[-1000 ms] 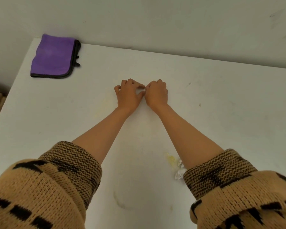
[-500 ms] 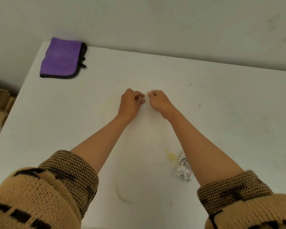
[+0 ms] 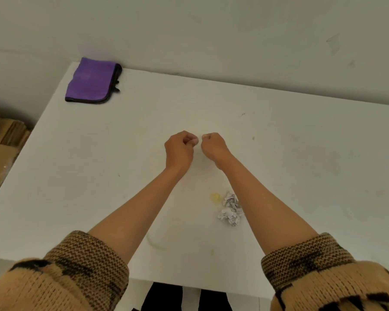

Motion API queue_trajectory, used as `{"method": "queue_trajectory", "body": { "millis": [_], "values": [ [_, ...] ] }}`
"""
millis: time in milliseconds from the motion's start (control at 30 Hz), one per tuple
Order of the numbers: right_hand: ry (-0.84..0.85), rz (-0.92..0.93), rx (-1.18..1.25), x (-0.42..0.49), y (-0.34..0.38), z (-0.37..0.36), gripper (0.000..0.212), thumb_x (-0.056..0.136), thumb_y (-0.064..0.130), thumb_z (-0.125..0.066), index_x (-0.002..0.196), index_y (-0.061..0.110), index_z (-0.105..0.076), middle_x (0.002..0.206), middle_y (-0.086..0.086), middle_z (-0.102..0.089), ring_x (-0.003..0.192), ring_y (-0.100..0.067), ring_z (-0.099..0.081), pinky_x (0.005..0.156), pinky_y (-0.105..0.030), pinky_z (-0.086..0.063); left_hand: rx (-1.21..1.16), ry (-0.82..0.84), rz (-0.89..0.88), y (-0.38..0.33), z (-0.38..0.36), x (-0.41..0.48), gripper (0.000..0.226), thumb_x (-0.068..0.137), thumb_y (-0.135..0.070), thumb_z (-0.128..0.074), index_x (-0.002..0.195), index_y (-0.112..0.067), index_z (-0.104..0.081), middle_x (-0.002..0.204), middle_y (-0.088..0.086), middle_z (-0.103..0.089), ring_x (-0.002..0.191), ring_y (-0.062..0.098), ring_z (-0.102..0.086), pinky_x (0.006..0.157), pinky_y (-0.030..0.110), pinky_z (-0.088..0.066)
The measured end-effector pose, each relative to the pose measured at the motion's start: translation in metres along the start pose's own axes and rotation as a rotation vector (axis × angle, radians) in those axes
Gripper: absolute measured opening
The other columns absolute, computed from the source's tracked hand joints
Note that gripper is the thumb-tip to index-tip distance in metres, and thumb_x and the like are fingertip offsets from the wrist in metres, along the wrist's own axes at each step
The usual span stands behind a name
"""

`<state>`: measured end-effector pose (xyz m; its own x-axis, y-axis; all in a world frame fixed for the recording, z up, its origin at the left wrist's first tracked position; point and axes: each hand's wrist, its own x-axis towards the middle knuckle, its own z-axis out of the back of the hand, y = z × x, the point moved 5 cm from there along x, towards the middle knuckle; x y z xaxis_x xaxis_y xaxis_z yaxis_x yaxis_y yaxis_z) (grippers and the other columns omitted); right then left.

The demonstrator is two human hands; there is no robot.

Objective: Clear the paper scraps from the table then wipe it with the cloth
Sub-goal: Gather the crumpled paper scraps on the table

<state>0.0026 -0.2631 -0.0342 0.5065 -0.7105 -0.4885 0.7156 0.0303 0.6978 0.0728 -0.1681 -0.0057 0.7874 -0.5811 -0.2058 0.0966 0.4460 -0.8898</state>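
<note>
While left hand and right hand sit curled, nearly touching, on the white table (scrap inside either: cannot tell), crumpled paper wad lies beside right forearm. Likely light, crushable; pinch from above. Folded purple cloth, soft, far-left corner.

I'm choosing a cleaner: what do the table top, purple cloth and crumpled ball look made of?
Table top: smooth matte white, probably laminate or painted board; stains sit on it. Purple cloth: fuzzy, microfibre-like fabric, dark stitched edging. Crumpled ball: thin printed paper, sharp creases.
</note>
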Motion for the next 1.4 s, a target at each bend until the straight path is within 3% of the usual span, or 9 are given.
{"method": "queue_trajectory", "body": {
  "millis": [100,200,300,400,500,733,967,1233,1400],
  "values": [
    [0.086,0.048,-0.168,-0.022,-0.010,0.016,0.027,0.096,0.010,-0.031,0.075,0.009,-0.049,0.097,-0.012,-0.052,0.099,-0.026,-0.050,0.096,-0.038,-0.037,-0.086,0.040,0.083,0.001,-0.007,-0.030,0.006,0.082,-0.008,-0.067,0.086,-0.012,-0.070,0.076,0.003,-0.070,0.070,0.011,-0.067,0.058,0.008,-0.046],
    [0.135,0.076,-0.289,-0.043,-0.032,0.028,0.030,0.095,0.015,-0.035,0.077,0.004,-0.057,0.098,-0.010,-0.063,0.097,-0.028,-0.057,0.095,-0.039,-0.042,-0.074,0.160,0.251,0.023,-0.018,-0.058,0.021,0.073,-0.015,-0.077,0.092,-0.010,-0.069,0.076,0.006,-0.072,0.071,0.015,-0.070,0.066,0.016,-0.051],
    [0.100,0.126,-0.378,-0.067,-0.057,0.034,0.023,0.089,0.020,-0.045,0.067,0.015,-0.051,0.068,0.004,-0.059,0.074,-0.021,-0.056,0.089,-0.036,-0.039,-0.002,0.239,0.346,0.040,-0.031,-0.089,0.032,0.069,-0.018,-0.080,0.094,-0.010,-0.062,0.074,0.008,-0.071,0.069,0.019,-0.069,0.074,0.030,-0.055],
    [0.017,0.257,-0.350,-0.093,-0.075,0.035,0.005,0.084,0.022,-0.052,0.086,0.022,-0.057,0.072,0.012,-0.060,0.087,-0.015,-0.053,0.087,-0.034,-0.027,0.071,0.224,0.260,0.045,-0.039,-0.109,0.020,0.073,-0.020,-0.077,0.086,-0.012,-0.066,0.070,0.004,-0.069,0.061,0.015,-0.063,0.066,0.028,-0.053],
    [-0.033,0.401,-0.436,-0.105,-0.088,0.028,0.015,0.089,0.026,-0.055,0.099,0.022,-0.065,0.086,0.008,-0.068,0.100,-0.015,-0.044,0.089,-0.031,-0.026,0.153,0.194,0.121,0.046,-0.045,-0.120,0.004,0.080,-0.018,-0.071,0.082,-0.015,-0.072,0.074,-0.004,-0.068,0.066,0.003,-0.060,0.060,0.011,-0.042],
    [-0.227,0.572,-0.664,-0.108,-0.100,0.019,0.006,0.077,0.029,-0.071,0.076,0.024,-0.073,0.073,0.003,-0.062,0.086,-0.025,-0.052,0.080,-0.032,-0.023,0.283,0.143,-0.043,0.053,-0.052,-0.126,0.012,0.086,-0.016,-0.064,0.093,-0.009,-0.072,0.093,0.004,-0.062,0.078,0.011,-0.058,0.063,0.009,-0.037],
    [-0.239,0.588,-0.635,-0.109,-0.095,0.016,0.018,0.081,0.030,-0.057,0.083,0.021,-0.073,0.081,0.002,-0.066,0.094,-0.023,-0.050,0.087,-0.032,-0.023,0.321,0.172,-0.108,0.048,-0.050,-0.127,0.013,0.088,-0.013,-0.058,0.093,-0.005,-0.068,0.097,0.003,-0.044,0.082,0.010,-0.046,0.067,0.002,-0.036],
    [-0.204,0.666,-0.642,-0.109,-0.090,0.009,0.012,0.084,0.032,-0.062,0.085,0.029,-0.074,0.084,0.011,-0.068,0.089,-0.020,-0.053,0.086,-0.031,-0.019,0.203,0.189,-0.039,0.054,-0.035,-0.123,0.011,0.087,-0.011,-0.051,0.084,-0.006,-0.061,0.077,0.006,-0.065,0.069,0.018,-0.059,0.062,0.025,-0.047],
    [-0.199,0.621,-0.711,-0.105,-0.083,0.007,0.008,0.081,0.027,-0.066,0.079,0.027,-0.074,0.085,0.011,-0.069,0.093,-0.021,-0.053,0.089,-0.032,-0.018,0.119,0.213,-0.114,0.054,-0.022,-0.121,0.012,0.089,-0.013,-0.053,0.099,-0.019,-0.048,0.085,-0.003,-0.071,0.077,0.009,-0.066,0.070,0.022,-0.052]
  ]
}}
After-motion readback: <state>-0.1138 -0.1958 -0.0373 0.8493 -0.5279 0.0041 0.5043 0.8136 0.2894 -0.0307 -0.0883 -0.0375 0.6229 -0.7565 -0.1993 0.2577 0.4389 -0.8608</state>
